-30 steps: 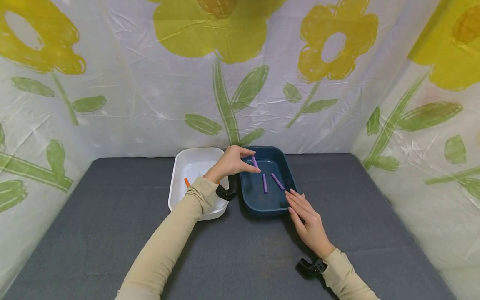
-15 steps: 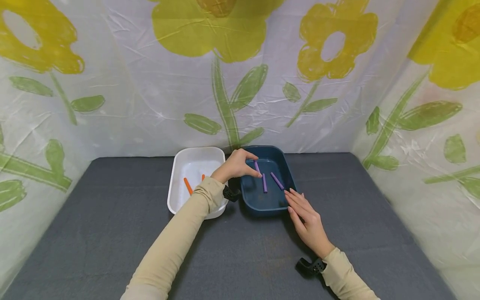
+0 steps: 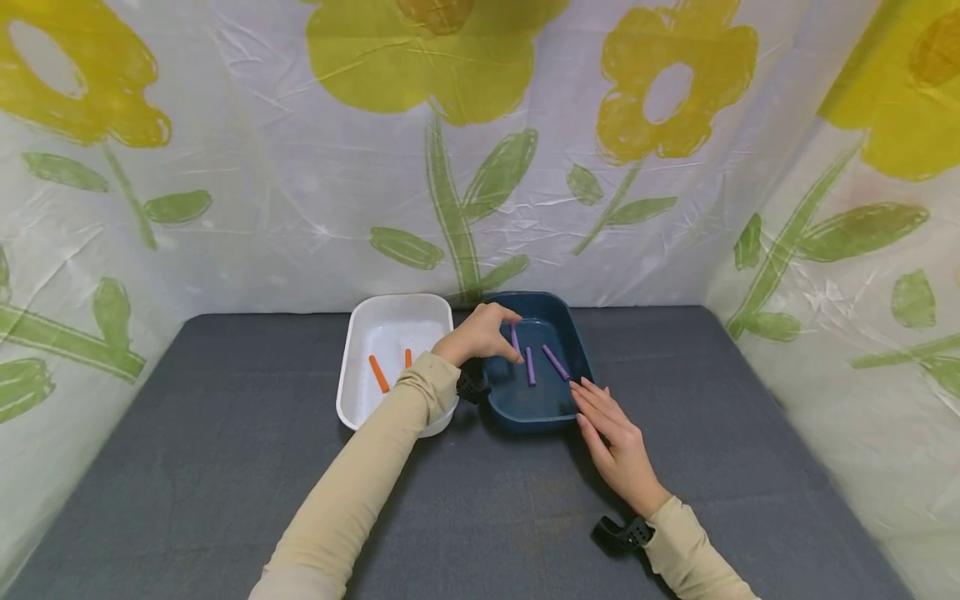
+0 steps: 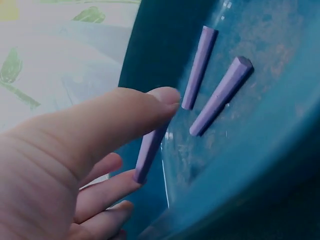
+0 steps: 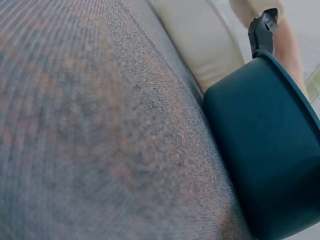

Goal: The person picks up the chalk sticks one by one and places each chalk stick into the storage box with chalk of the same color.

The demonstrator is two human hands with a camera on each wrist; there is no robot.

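Note:
My left hand (image 3: pixel 480 332) reaches over the far left part of the dark blue tray (image 3: pixel 525 410). Between its thumb and a fingertip it pinches a purple chalk stick (image 4: pixel 150 152) by the two ends. Two more purple chalk sticks lie on the tray floor: one (image 3: pixel 530 367) near the middle, the other (image 3: pixel 556 363) slanting to its right. In the left wrist view the thumb covers the upper end of the held stick. My right hand (image 3: pixel 617 450) rests with straight fingers against the tray's near right corner, holding nothing.
Close on the left stands a white tray (image 3: pixel 372 329) with orange chalk sticks (image 3: pixel 378 373) in it, partly hidden by my left sleeve. Both trays sit on a grey cloth-covered table (image 3: pixel 480 517), near the flower-printed curtain (image 3: pixel 300 208) behind.
My left hand has come right and slightly down, bringing the pinched purple chalk stick lower over the blue tray. More of the orange sticks shows. The right hand stays put.

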